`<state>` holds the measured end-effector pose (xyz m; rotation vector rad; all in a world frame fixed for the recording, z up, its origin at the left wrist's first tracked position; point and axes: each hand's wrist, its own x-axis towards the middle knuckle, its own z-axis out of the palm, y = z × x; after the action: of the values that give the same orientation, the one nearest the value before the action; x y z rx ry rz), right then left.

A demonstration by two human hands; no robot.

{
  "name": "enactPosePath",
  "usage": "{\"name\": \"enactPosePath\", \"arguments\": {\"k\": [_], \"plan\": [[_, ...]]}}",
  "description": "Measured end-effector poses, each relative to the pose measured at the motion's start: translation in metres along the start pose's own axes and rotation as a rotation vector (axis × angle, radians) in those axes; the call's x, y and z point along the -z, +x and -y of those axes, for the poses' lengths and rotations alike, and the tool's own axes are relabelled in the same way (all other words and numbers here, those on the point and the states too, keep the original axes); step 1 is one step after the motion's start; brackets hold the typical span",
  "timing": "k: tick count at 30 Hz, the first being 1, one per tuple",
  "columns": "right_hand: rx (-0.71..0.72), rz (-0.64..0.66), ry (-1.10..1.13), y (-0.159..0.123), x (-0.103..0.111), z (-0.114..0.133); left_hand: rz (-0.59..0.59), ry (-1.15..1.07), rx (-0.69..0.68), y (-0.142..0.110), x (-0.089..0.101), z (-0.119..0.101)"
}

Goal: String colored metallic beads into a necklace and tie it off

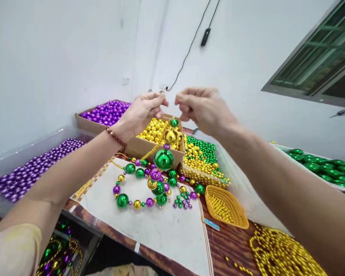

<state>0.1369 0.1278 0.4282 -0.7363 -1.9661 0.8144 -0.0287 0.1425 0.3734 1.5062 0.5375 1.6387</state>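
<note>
My left hand (148, 107) and my right hand (202, 109) are raised in front of me, fingers pinched and tips a small gap apart. Just below them hangs a bead necklace (163, 159) of shiny green, gold and purple balls. It appears to be held by its string, which is too fine to see. The lower beads reach down to the white cloth (166, 234), where a loop of large and small beads (122, 200) lies. Beside that loop is a little cluster of small green and purple beads (182, 201).
Behind stand boxes of purple balls (106, 113) and gold balls (152, 130), and gold and green beads (201, 155). Small purple beads (46, 165) fill a clear bin at left. An orange basket (238, 214) and gold bead strands (284, 253) lie right, larger green balls (316, 165) beyond.
</note>
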Motion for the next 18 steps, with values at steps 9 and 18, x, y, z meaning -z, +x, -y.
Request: {"name": "enactPosePath", "arguments": {"k": [9,18], "plan": [[0.051,0.064,-0.235,-0.020,-0.021,-0.018,-0.053,-0.065,-0.080,-0.011,0.006,0.005],[0.069,0.063,-0.302,-0.023,-0.026,-0.012,-0.093,0.001,-0.142,-0.010,0.003,-0.011]]}}
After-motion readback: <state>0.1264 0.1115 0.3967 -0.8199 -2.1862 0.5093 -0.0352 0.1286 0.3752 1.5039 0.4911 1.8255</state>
